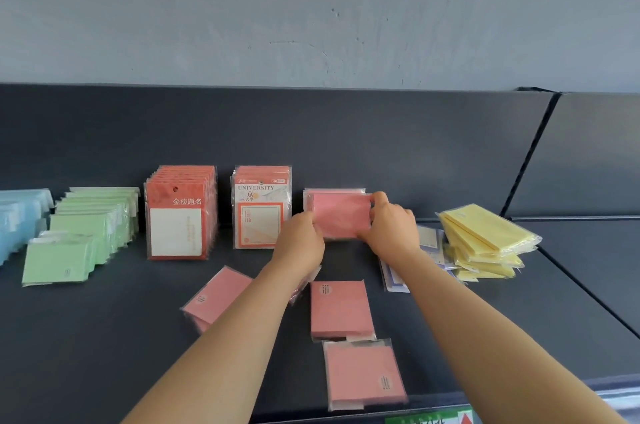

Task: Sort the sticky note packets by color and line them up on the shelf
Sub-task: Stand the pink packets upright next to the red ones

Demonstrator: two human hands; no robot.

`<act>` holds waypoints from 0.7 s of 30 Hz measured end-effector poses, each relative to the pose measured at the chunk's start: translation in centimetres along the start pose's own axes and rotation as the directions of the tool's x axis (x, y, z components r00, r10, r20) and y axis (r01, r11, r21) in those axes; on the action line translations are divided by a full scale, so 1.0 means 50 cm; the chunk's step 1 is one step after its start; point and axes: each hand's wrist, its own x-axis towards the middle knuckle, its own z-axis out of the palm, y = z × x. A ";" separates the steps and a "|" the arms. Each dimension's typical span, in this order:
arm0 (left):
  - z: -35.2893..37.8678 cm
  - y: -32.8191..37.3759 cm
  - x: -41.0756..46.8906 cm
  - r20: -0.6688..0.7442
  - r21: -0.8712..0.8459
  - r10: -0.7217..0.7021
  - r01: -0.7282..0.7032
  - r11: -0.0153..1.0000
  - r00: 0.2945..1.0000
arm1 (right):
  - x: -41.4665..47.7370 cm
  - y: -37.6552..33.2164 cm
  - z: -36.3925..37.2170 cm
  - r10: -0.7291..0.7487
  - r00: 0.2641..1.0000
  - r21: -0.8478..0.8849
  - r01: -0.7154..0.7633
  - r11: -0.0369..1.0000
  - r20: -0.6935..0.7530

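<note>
**Packets around the hands**

A packet sits between left hand and right hand, just before a stack. Rows stand left of the hands. Loose packets lie nearer, on the shelf. A heap lies right.

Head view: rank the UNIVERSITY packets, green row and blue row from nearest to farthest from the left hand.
1. UNIVERSITY packets, just left of the left hand holding the pink packet.
2. Green row, farther left.
3. Blue row, at the far left edge.
</note>
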 end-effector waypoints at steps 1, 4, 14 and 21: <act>0.003 0.001 0.003 -0.001 -0.004 -0.013 0.013 1.000 1.000 | 0.005 -0.003 -0.001 -0.009 1.000 -0.023 0.009 1.000 -0.006; 0.013 -0.003 0.012 0.017 -0.008 -0.059 0.059 0.998 0.998 | 0.015 -0.007 0.005 -0.017 1.000 -0.053 0.018 0.998 0.015; 0.024 -0.018 0.000 0.019 0.024 -0.003 0.003 1.000 1.000 | -0.001 0.020 0.013 -0.028 0.998 0.031 0.026 0.999 0.055; 0.026 -0.014 0.002 0.045 0.054 0.006 -0.009 0.999 0.999 | 0.009 0.008 0.020 -0.061 0.998 -0.039 0.062 0.997 0.027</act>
